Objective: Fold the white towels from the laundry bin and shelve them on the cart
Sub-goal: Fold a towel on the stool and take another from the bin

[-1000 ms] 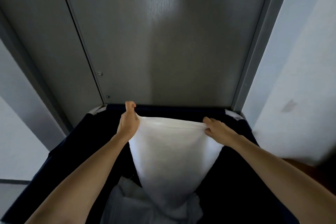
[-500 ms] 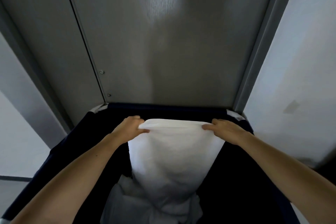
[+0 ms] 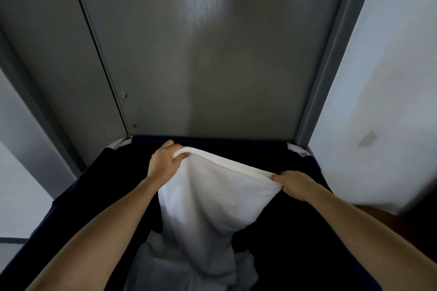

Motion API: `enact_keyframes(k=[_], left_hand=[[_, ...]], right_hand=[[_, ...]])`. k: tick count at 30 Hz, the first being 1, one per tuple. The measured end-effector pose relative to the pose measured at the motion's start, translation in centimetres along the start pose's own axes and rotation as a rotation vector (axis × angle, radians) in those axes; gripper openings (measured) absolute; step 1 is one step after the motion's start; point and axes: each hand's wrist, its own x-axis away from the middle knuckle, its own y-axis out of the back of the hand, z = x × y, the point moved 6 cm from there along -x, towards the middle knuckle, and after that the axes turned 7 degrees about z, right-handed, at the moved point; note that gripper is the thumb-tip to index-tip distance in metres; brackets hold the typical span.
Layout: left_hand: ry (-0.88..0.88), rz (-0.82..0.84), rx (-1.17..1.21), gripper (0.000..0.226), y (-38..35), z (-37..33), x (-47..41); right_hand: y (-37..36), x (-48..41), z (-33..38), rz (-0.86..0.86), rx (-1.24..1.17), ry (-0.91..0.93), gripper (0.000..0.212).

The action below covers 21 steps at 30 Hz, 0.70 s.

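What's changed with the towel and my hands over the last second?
The right hand has dropped a little, so the top edge of the towel, level half a second ago, now slants down toward it. The left hand stays near the far rim of the bin. Both hands still grip the top corners, and the towel still hangs over the pile inside.

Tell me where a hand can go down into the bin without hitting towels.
Bare dark lining shows right of the held towel, between it and the laundry bin's right wall, and in a strip left of it. Crowded: the bottom middle, where the towel pile lies under it, and the top edge, gripped by left hand and right hand.
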Motion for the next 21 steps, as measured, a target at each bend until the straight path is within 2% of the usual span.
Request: enact_keyframes(k=[4,6,7,9,11,14,16,17,19,21], left_hand=[[0.058,0.004,0.016,0.024,-0.2,0.9,-0.2],[0.071,0.067,-0.036,0.028,-0.2,1.5,0.1],[0.06,0.132,-0.118,0.031,-0.2,1.8,0.3],[0.005,0.288,-0.435,0.036,-0.1,1.7,0.4],[-0.024,0.325,-0.664,0.037,1.7,0.9,-0.3],[-0.012,0.105,-0.635,0.033,7.6,-2.4,-3.4],[-0.035,-0.109,-0.525,0.032,11.1,-4.9,-5.1],[-0.028,-0.156,-0.484,0.032,11.9,-5.5,-5.6],[0.061,-0.058,-0.524,0.033,11.2,-5.8,-5.7],[0.128,0.165,-0.677,0.034,8.2,-4.9,-4.4]], right_hand=[[-0.6,-0.3,1.4,0.058,-0.165,-0.078,0.034],[-0.4,-0.4,1.8,0.064,-0.215,-0.108,0.036],[0.0,-0.4,1.7,0.065,-0.233,-0.119,0.036],[1.6,-0.6,0.9,0.014,-0.23,-0.107,0.036],[5.7,-0.8,-1.2,-0.097,-0.214,-0.106,0.038],[14.6,-0.1,-5.6,-0.368,-0.376,-0.204,0.035],[19.1,1.3,-7.8,-0.59,-0.528,-0.241,0.025],[20.1,1.9,-8.2,-0.672,-0.565,-0.255,0.02],[18.8,1.7,-7.8,-0.637,-0.55,-0.287,0.02],[15.5,1.0,-6.8,-0.504,-0.503,-0.295,0.017]])
